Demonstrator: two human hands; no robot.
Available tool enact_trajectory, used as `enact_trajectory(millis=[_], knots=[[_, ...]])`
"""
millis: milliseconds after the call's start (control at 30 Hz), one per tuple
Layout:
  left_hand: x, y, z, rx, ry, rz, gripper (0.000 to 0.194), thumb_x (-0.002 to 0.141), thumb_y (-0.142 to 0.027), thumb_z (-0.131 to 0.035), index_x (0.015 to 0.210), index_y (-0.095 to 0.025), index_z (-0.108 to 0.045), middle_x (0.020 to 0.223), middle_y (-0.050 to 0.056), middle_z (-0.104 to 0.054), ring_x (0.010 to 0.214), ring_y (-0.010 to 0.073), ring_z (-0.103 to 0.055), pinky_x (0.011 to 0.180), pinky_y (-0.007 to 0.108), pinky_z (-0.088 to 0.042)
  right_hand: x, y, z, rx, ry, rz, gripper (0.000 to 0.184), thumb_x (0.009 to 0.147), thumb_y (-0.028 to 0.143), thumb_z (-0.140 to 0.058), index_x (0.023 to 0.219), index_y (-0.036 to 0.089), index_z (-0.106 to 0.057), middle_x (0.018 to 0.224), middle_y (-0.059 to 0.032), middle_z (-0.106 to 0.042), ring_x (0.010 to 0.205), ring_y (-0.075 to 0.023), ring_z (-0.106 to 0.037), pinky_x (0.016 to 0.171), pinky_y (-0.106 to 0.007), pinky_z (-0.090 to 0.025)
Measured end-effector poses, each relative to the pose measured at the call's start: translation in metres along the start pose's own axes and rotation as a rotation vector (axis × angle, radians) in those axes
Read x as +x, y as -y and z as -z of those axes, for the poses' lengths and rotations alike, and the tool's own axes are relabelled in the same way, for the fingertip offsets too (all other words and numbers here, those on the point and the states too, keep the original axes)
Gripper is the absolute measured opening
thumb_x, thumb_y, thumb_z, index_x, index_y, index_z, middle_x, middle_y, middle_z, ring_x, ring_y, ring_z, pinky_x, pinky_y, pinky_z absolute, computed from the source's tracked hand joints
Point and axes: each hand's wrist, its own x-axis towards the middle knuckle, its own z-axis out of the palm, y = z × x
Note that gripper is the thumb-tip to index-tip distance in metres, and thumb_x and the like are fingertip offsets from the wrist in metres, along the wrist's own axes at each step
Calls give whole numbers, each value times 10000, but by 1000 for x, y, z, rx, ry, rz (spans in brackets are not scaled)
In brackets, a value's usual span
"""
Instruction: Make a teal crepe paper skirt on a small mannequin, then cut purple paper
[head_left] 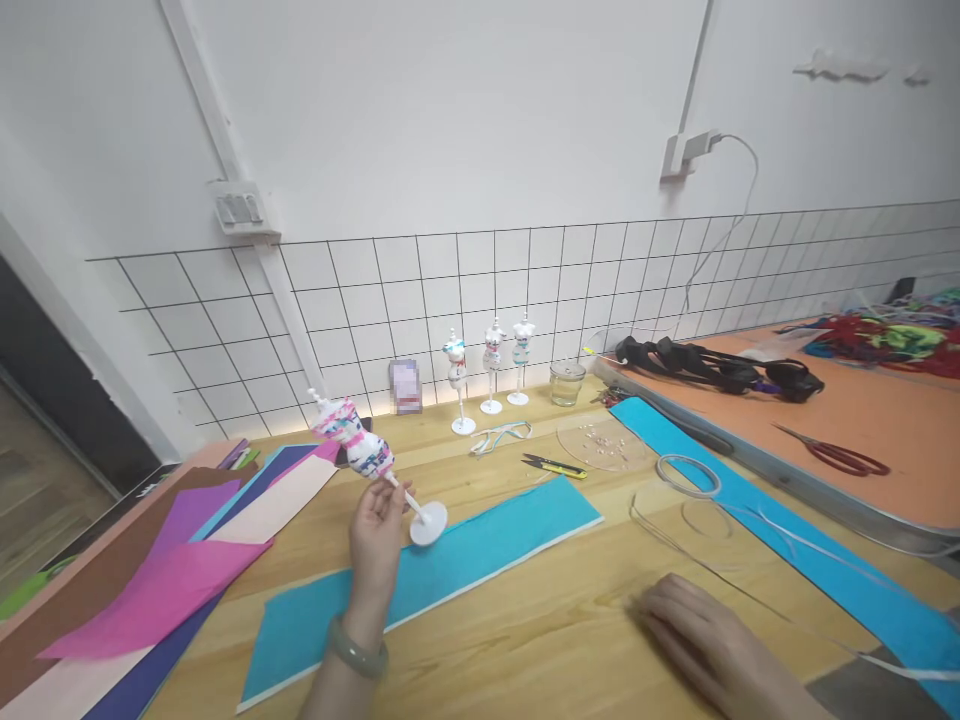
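Observation:
My left hand (377, 515) is closed around the thin white stem of a small mannequin (367, 452), tilted to the left above the table. Its torso is wrapped in pink, blue and white patterned material, and its round base points down to the right. Under it lies a long turquoise paper strip (480, 548) with a white edge. Low over the bare wood at the right is my right hand (694, 635), its fingers loosely bent and slightly blurred, with nothing visible in them. Three similar mannequins (493, 360) stand upright by the wall.
Coloured paper sheets (172, 590) overlap at left. Yellow thread snips (555, 466), a cup of water (568, 384), a clear dish with beads (604, 444) and a ribbon coil (688, 476) lie beyond my hands. Red-handled scissors (836, 455) rest on an orange tray (757, 440).

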Motion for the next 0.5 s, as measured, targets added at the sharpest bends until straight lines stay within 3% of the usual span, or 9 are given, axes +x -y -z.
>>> enact_trajectory(millis=[133,500], knots=[[9,5,11,182,5,-132,255,685,-317,-643,897,-180,-607,942,73,-663,944,194,-592,811,264,-438,-6,-4,-10,22,5,-16,181,861,162,-432,997,235,-525,902,-73,-610,821,-205,-568,694,-335,-473],[24,21,22,318,46,-76,295,663,-350,-647,901,-179,-623,939,88,-663,914,227,-600,753,284,-459,-1,4,-5,36,-62,-59,163,866,174,-420,939,227,-556,835,-60,-628,757,-187,-589,638,-305,-482]])
